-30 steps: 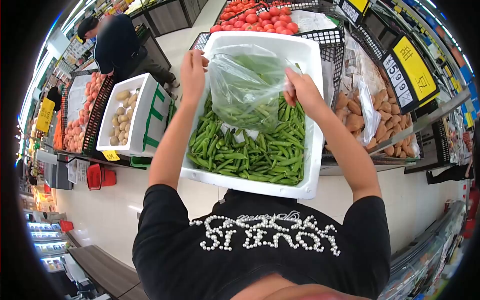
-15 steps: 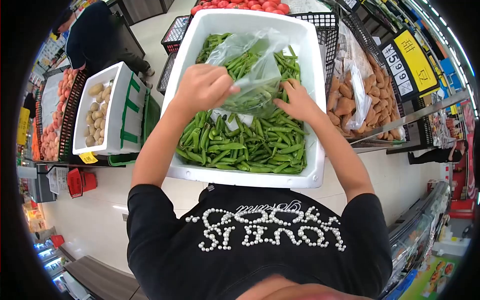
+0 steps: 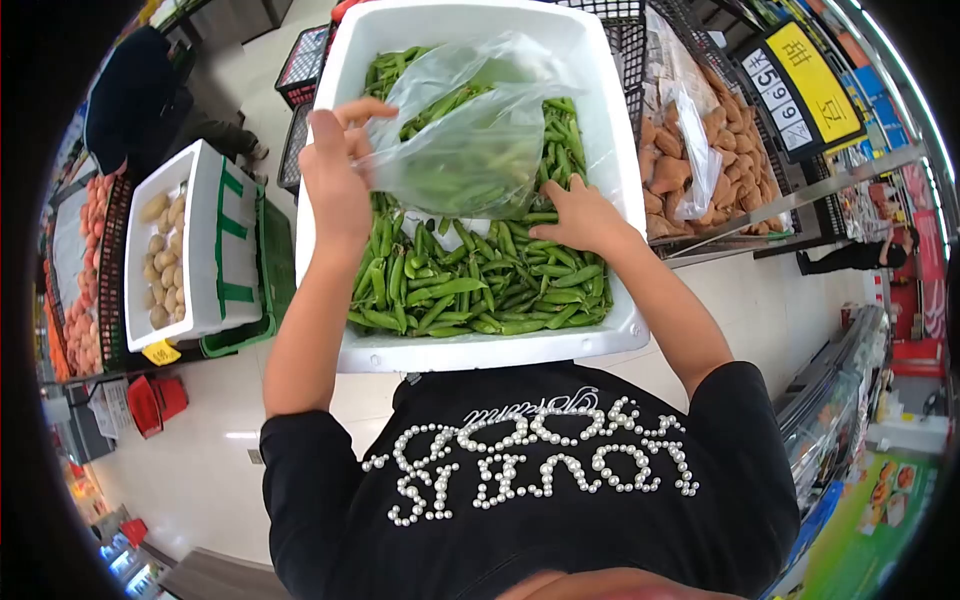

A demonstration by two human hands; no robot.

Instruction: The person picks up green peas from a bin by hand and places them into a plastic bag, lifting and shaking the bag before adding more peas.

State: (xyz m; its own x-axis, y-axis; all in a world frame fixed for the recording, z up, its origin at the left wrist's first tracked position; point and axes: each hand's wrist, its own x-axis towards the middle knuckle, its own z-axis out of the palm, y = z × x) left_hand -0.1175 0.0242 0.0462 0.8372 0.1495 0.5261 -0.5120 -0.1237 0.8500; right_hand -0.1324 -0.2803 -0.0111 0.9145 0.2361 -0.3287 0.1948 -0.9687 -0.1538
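Nearest thing past the black shirt [image 3: 520,500] is the white foam box [image 3: 480,352], so I'll place everything off that. The near half of the box is carpeted with loose green pods [image 3: 470,290], loads of them. Further in, the right hand [image 3: 580,215] lies on the pods by the box's right wall with its fingertips tucked under the bag's edge, so I can't tell if that grip has closed on anything. The left hand [image 3: 335,185], over the box's left wall, has its grip pinched on the rim of the clear plastic bag [image 3: 470,140], which hangs over the box's middle with a modest clump of pods inside. I'd call it partly filled, with plenty of room left. Left of the box is a crate of potatoes [image 3: 165,250], right of it sweet potatoes [image 3: 680,170], and beyond those a yellow price sign [image 3: 805,70].
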